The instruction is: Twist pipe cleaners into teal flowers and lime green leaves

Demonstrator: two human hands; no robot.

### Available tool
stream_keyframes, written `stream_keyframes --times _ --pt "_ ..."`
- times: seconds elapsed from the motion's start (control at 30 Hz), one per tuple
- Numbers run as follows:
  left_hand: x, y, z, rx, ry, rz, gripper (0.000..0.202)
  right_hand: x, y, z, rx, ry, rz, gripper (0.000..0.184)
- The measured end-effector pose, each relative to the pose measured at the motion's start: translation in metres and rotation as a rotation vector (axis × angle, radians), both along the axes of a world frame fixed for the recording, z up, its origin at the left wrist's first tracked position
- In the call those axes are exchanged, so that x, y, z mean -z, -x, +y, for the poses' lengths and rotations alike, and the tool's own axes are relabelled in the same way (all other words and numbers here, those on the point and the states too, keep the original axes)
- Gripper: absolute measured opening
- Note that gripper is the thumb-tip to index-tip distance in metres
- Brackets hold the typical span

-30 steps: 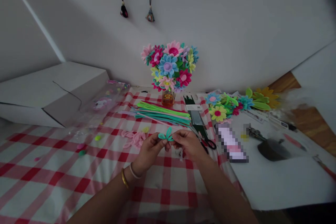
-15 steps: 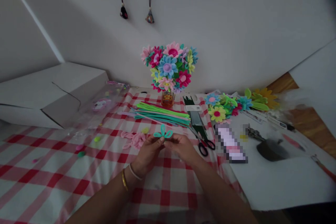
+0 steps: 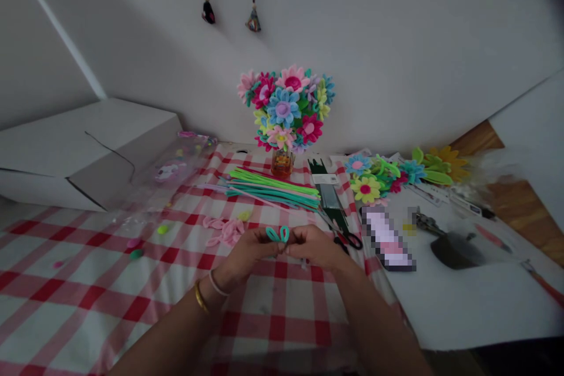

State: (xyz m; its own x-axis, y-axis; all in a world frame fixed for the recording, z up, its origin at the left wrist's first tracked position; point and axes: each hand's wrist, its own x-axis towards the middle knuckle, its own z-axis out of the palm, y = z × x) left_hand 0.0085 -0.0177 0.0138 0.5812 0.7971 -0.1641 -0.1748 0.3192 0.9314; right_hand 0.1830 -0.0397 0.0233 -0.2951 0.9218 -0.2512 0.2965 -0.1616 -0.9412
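Note:
My left hand (image 3: 249, 251) and my right hand (image 3: 314, 248) meet at the fingertips in front of me, holding a teal pipe cleaner (image 3: 277, 234) twisted into small loops. The twisted end is hidden in my fingers. Just beyond my left hand lie pink pipe cleaner loops (image 3: 224, 231) on the red-and-white checked cloth (image 3: 66, 305). A bundle of green, teal and pink pipe cleaners (image 3: 273, 189) lies further ahead. Black-handled scissors (image 3: 349, 240) are close to my right hand.
A bouquet of pipe cleaner flowers (image 3: 284, 107) stands in a small glass jar (image 3: 282, 163) by the wall. Loose flowers (image 3: 365, 182) and a pixelated object (image 3: 386, 239) lie on white paper at right. A white box (image 3: 83, 153) stands at left.
The teal piece has been bent down from upright, so its loops now sit lower and closer together. My hands have drawn closer together, and the view has shifted slightly.

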Motion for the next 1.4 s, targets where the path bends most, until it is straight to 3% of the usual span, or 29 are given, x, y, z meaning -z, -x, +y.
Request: stream_keyframes --times 0.2,0.33,0.47,0.57,0.67,0.77,0.87,0.97,1.03,1.1,1.23,1.33,1.4 --pt "0.005 -0.005 0.001 -0.236 -0.007 -0.069 0.010 0.001 0.008 0.001 0.106 -0.118 0.127 0.013" --pt "0.007 -0.006 0.003 -0.276 0.014 -0.144 0.010 0.001 0.014 0.001 0.181 -0.191 0.194 0.017" --pt "0.010 -0.005 0.005 -0.281 -0.033 -0.090 0.011 0.005 0.017 0.000 0.211 -0.382 -0.042 0.013" --pt "0.010 -0.004 0.004 -0.287 -0.068 -0.028 0.011 0.008 0.017 0.000 0.192 -0.669 -0.264 0.011" --pt "0.011 -0.005 0.003 -0.289 -0.042 -0.033 0.012 0.006 0.016 0.000 0.039 -1.011 -0.502 0.013" --pt "0.015 -0.006 0.003 -0.235 0.036 -0.094 0.012 0.003 0.014 0.000 -0.130 -1.131 -0.647 0.019" --pt "0.018 -0.005 0.006 -0.231 0.038 -0.099 0.013 0.001 0.012 0.001 -0.062 -0.949 -0.478 0.017" --pt "0.014 -0.003 0.006 -0.275 -0.094 -0.043 0.011 0.001 0.010 0.002 0.051 -0.463 -0.093 0.020" --pt "0.008 -0.001 0.005 -0.268 -0.216 -0.007 0.009 0.000 0.008 0.003 0.026 -0.140 0.128 0.027" --pt "0.003 0.000 0.003 -0.235 -0.373 0.038 0.007 -0.002 0.006 0.003 -0.011 0.035 0.245 0.028" --pt "-0.001 0.001 0.000 -0.186 -0.614 0.089 0.009 -0.003 0.004 0.002 -0.010 0.087 0.295 0.026" --pt "-0.001 0.001 -0.001 -0.166 -0.623 0.104 0.010 0.000 0.004 0.001 -0.035 0.035 0.260 0.021" --pt "0.000 0.000 -0.001 -0.201 -0.562 0.123 0.010 0.003 0.006 0.001 -0.028 -0.083 0.134 0.014"
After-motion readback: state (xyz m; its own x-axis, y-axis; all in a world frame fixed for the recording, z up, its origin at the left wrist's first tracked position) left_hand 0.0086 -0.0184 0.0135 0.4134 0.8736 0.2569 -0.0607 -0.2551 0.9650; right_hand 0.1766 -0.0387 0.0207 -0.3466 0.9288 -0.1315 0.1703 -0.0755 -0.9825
